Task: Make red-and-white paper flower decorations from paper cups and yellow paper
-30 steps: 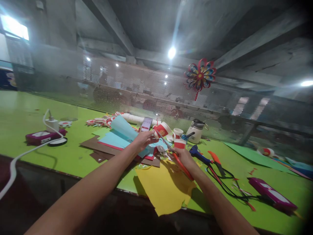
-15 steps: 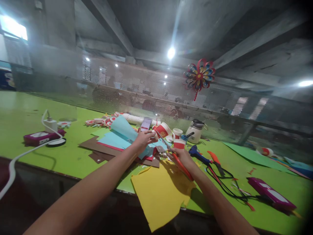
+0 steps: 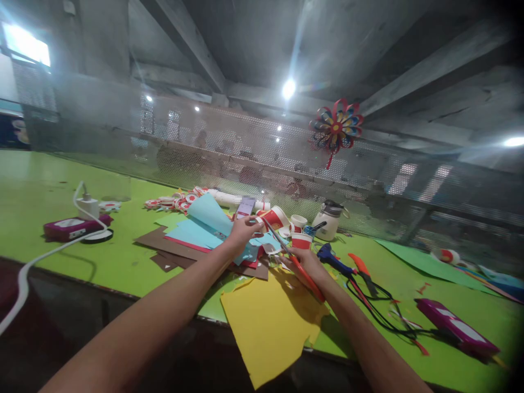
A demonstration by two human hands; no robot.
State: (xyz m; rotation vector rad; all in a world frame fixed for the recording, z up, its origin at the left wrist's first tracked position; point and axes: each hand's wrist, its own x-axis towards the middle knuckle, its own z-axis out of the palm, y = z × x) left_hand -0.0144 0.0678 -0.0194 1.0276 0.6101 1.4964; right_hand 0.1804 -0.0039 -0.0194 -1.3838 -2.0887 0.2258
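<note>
Orange-handled scissors (image 3: 305, 278) are gripped in my right hand (image 3: 308, 263), their blades pointing up and left toward my other hand. My left hand (image 3: 242, 233) pinches a small white-and-red paper piece (image 3: 259, 225), partly hidden by the fingers, close to the blade tips. Just behind the blades, a red-and-white paper cup (image 3: 277, 217) lies tilted. Another red paper cup (image 3: 302, 240) stands behind my right hand. Below my hands, a torn yellow sheet (image 3: 270, 327) hangs over the table edge. Light blue paper (image 3: 194, 233) and brown sheets (image 3: 151, 240) are stacked beside my left forearm.
A phone (image 3: 245, 207) stands behind my left hand. At the back are a white jug (image 3: 326, 222) and a pile of red-and-white cut pieces (image 3: 176, 202). To the right lie a blue glue gun (image 3: 333, 261), an orange cutter (image 3: 360, 267), cables and a purple power strip (image 3: 456, 330).
The view has shifted slightly. The paper piece in my left hand has turned a little, showing less white, while the scissors stay close to it.
</note>
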